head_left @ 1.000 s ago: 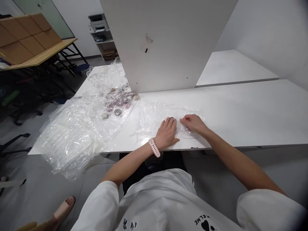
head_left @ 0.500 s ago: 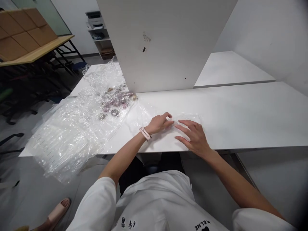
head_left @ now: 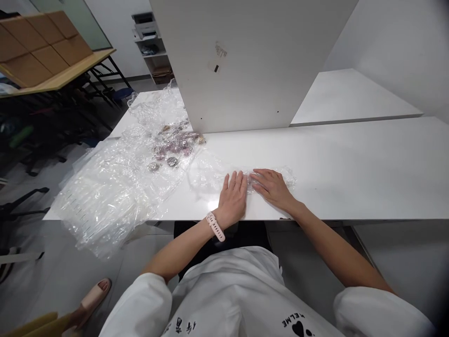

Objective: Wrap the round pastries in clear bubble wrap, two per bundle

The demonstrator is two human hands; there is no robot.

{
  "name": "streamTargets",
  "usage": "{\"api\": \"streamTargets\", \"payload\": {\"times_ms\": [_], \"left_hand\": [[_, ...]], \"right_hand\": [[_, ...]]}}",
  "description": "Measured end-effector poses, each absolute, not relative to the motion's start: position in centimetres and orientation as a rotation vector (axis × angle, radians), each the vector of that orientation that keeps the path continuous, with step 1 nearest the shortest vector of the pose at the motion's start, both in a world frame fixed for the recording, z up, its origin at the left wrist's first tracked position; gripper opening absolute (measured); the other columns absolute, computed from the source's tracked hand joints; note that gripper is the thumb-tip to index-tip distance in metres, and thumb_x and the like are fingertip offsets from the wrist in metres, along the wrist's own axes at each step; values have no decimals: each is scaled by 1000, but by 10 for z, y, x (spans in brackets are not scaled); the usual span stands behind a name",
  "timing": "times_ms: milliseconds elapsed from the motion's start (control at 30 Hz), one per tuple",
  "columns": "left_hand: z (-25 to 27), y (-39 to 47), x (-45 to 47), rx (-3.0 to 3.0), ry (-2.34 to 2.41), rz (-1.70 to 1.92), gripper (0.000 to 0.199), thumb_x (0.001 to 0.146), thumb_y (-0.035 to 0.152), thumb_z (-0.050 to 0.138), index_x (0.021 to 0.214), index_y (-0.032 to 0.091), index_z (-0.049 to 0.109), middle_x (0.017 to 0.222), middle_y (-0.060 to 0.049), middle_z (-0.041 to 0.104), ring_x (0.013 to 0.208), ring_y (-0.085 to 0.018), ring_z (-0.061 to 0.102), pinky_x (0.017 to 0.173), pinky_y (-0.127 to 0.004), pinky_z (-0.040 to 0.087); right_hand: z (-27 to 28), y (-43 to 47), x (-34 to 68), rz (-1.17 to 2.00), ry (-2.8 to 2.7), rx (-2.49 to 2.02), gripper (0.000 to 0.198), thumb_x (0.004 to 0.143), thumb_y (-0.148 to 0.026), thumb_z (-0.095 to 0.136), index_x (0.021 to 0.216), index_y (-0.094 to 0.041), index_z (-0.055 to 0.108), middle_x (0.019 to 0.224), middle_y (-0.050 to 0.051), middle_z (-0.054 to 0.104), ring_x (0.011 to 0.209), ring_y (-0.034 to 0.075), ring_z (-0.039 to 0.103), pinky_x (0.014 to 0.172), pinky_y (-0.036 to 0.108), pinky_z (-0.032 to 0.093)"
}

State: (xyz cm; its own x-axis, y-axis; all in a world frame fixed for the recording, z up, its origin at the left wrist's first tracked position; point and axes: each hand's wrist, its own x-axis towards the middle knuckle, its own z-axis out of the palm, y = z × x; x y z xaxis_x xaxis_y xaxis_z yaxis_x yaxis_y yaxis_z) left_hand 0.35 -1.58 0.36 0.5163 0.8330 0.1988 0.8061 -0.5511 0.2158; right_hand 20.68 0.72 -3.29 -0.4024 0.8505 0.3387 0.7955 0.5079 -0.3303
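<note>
A clear plastic bag (head_left: pixel 206 174) lies flat and crinkled on the white table, near the front edge. My left hand (head_left: pixel 233 199) rests on its middle, palm down with the fingers stretched out. Just to the right, my right hand (head_left: pixel 271 187) lies over the same plastic, fingers extended and slightly bent. Neither hand grips anything that I can see. Part of the plastic is hidden under both hands, and whether something lies inside it I cannot tell.
A heap of clear plastic bags (head_left: pixel 105 187) covers the left of the table and hangs over its front edge. Small round and purplish packed items (head_left: pixel 175 146) lie among it. A tall white panel (head_left: pixel 252 70) stands behind. Another person's foot (head_left: pixel 94 295) shows at lower left.
Both hands have come down onto the plastic bag from a raised, curled pose. My left hand has turned flat with its fingers pointing forward. The view has shifted slightly.
</note>
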Motion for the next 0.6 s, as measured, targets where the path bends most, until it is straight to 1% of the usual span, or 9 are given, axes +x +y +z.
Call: {"api": "streamTargets", "payload": {"times_ms": [33,100,167,267,333,400,500,600], "left_hand": [[-3,-14,2,2586,1524,403,68,86,11,43,152,3,30,160,-23,31,153,-35,22,124,-57,15],[-12,-5,-2,2450,1671,384,67,89,14,39,154,4,27,161,-23,30,152,-35,22,123,-60,14],[-15,5,-6,2382,1733,393,67,90,20,40,154,4,28,160,-23,32,152,-35,22,123,-61,12],[-11,11,-13,2385,1774,423,69,88,24,46,152,3,32,162,-23,27,154,-37,12,123,-64,4],[-8,13,-19,2420,1759,402,70,87,26,50,153,8,34,164,-20,24,155,-37,9,123,-64,0],[-8,19,-28,2433,1732,342,70,87,31,54,153,15,38,164,-15,25,155,-36,9,123,-64,-3],[-10,33,-42,2317,1757,306,67,90,42,56,151,21,42,164,-12,26,154,-38,9,122,-65,-3],[-13,38,-46,2086,1730,468,57,97,43,45,150,20,45,164,-12,26,155,-36,7,122,-66,3]], "right_hand": [[-33,6,206,150,-2277,-1363,41,102,-44,39,134,-30,61,140,7,59,127,27,50,103,49,38],[-34,3,204,128,-2259,-1387,42,101,-45,40,134,-30,62,138,8,60,124,28,50,100,49,39],[-34,1,203,111,-2258,-1400,42,101,-46,41,134,-29,61,138,8,60,123,29,51,98,50,40],[-35,-2,202,100,-2270,-1405,43,101,-46,42,134,-27,61,139,9,59,121,29,50,96,49,40],[-34,-2,203,99,-2272,-1408,43,100,-46,42,134,-27,60,139,9,59,121,29,50,96,49,40],[-34,-2,203,99,-2274,-1408,42,100,-46,42,134,-28,60,138,9,59,121,29,50,96,48,40],[-33,-2,202,92,-2262,-1417,42,100,-46,43,134,-28,60,136,9,59,119,29,51,94,47,40],[-33,-3,198,50,-2252,-1446,42,99,-47,43,134,-29,59,132,10,60,114,29,52,90,46,39]]}}
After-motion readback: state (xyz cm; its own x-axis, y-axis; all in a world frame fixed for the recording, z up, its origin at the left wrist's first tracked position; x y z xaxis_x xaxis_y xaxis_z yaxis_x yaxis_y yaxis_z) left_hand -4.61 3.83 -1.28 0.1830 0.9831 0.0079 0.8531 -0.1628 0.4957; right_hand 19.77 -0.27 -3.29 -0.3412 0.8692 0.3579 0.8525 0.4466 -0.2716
